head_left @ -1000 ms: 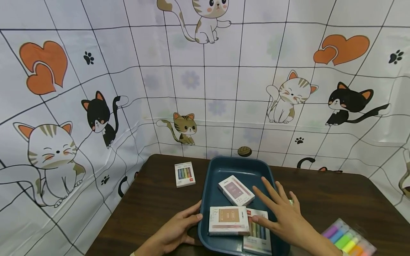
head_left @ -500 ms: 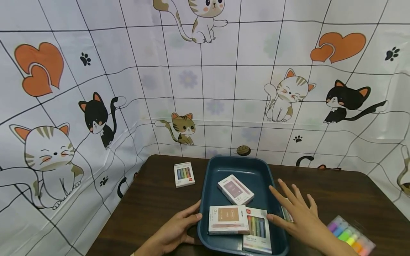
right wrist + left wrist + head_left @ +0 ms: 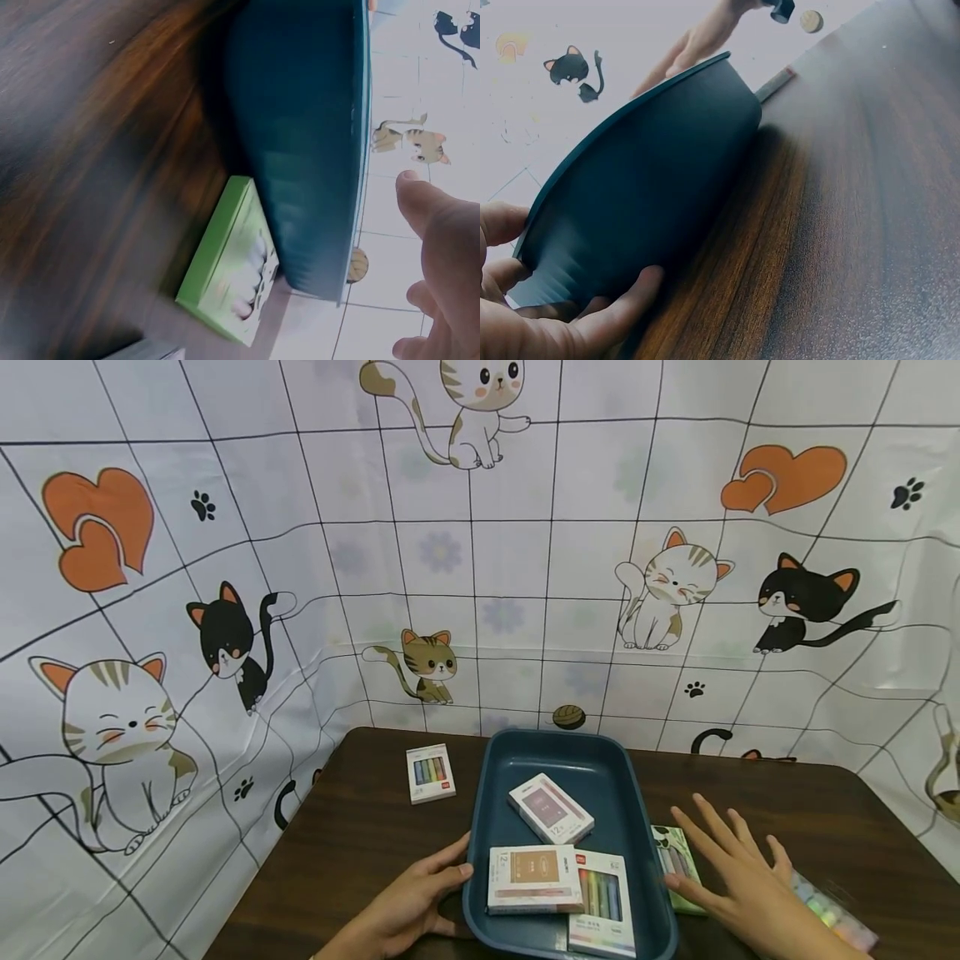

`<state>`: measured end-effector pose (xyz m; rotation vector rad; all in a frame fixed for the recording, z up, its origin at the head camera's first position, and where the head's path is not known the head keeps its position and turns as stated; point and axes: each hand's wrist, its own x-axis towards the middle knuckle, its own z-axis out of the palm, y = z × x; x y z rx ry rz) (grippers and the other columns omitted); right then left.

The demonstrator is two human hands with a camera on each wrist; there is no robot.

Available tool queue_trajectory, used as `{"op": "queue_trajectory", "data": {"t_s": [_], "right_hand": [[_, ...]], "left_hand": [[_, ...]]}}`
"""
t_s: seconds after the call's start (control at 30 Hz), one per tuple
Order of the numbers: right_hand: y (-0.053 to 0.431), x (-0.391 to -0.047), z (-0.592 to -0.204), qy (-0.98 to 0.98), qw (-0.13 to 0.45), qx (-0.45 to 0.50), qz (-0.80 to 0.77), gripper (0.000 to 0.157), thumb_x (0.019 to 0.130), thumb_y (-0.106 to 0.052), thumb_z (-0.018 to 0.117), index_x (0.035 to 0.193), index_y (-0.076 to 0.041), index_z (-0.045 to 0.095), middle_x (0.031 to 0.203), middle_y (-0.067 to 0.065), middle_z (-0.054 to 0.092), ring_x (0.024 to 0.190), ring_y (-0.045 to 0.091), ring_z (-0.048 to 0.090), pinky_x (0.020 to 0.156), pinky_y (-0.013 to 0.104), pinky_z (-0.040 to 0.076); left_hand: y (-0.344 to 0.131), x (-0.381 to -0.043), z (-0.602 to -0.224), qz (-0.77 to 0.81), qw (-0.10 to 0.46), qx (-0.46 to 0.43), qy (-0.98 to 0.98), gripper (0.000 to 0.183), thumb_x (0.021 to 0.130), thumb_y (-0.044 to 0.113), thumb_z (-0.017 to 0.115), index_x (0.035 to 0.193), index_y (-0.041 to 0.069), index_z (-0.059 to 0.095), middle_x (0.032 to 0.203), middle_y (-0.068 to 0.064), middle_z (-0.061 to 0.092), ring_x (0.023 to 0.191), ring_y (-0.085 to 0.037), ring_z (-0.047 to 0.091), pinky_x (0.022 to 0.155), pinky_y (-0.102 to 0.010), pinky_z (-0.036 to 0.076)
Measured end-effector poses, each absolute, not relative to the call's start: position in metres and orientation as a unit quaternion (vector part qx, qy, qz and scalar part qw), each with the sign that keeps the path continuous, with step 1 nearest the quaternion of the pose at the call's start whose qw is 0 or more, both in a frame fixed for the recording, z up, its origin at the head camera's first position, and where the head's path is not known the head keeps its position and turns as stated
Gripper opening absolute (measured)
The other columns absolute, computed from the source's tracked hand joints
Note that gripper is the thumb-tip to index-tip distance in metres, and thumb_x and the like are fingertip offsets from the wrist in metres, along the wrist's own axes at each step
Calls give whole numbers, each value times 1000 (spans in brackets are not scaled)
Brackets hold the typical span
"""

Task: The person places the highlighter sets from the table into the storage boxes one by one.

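Note:
A dark blue tray (image 3: 555, 752) holds three boxes: one with a pink-purple panel (image 3: 551, 808), one with an orange-brown panel (image 3: 535, 878), and one with a window showing coloured sticks (image 3: 603, 902). My left hand (image 3: 408, 897) grips the tray's left side, a fingertip at the rim and other fingers against the outer wall (image 3: 645, 180). My right hand (image 3: 750, 885) hovers right of the tray with spread fingers, holding nothing. Beneath and beside it lies a green box (image 3: 678, 868) with a window; the right wrist view shows this green box (image 3: 232, 262) close against the tray's wall.
A small white box of coloured sticks (image 3: 431, 774) lies on the dark wooden table (image 3: 300, 868), left of the tray. A clear pack of coloured markers (image 3: 832, 914) is at the right, partly behind my right hand. A cat-printed white sheet (image 3: 510, 552) hangs behind the table.
My right hand has moved rightward from over the tray to beyond its right side, uncovering the green box and covering more of the marker pack. My left hand stays on the tray.

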<state>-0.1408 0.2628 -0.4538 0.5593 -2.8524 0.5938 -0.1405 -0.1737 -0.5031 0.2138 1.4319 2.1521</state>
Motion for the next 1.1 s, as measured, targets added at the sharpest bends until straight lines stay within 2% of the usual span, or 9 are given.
{"op": "queue_trajectory", "data": {"t_s": [0.2, 0.4, 0.6, 0.9, 1.1], "right_hand": [[273, -139, -458, -966, 78, 167, 183, 92, 94, -51, 70, 165, -30, 16, 170, 11, -1, 141, 64, 8, 100, 79, -15], [284, -137, -459, -968, 82, 155, 179, 93, 93, -51, 71, 165, -31, 15, 170, 11, 0, 138, 66, 12, 98, 83, -10], [298, -137, -467, -971, 80, 141, 174, 94, 93, -52, 71, 165, -33, 14, 170, 11, -1, 134, 68, 17, 92, 87, -5], [316, -134, -479, -975, 74, 126, 170, 93, 94, -51, 69, 166, -31, 12, 170, 11, -3, 132, 71, 18, 93, 86, -13], [323, -134, -478, -978, 59, 112, 164, 94, 95, -53, 68, 166, -26, 13, 169, 18, 0, 131, 70, 18, 91, 88, -4]], "left_hand": [[-174, -141, -506, 800, 269, 81, 530, 65, 108, 25, 53, 164, 17, 22, 164, -26, 17, 144, -40, 25, 86, -69, 48], [-173, -140, -507, 799, 267, 78, 533, 65, 108, 24, 55, 164, 17, 23, 163, -27, 19, 140, -40, 31, 85, -68, 49], [-172, -140, -504, 792, 267, 77, 543, 65, 107, 26, 56, 164, 17, 24, 163, -27, 19, 143, -42, 26, 85, -67, 48], [-173, -140, -505, 791, 267, 80, 544, 65, 107, 26, 55, 164, 16, 24, 163, -27, 17, 144, -42, 25, 84, -67, 49], [-174, -141, -506, 795, 267, 86, 538, 64, 108, 25, 54, 164, 16, 23, 164, -26, 17, 143, -41, 27, 84, -67, 49]]}}
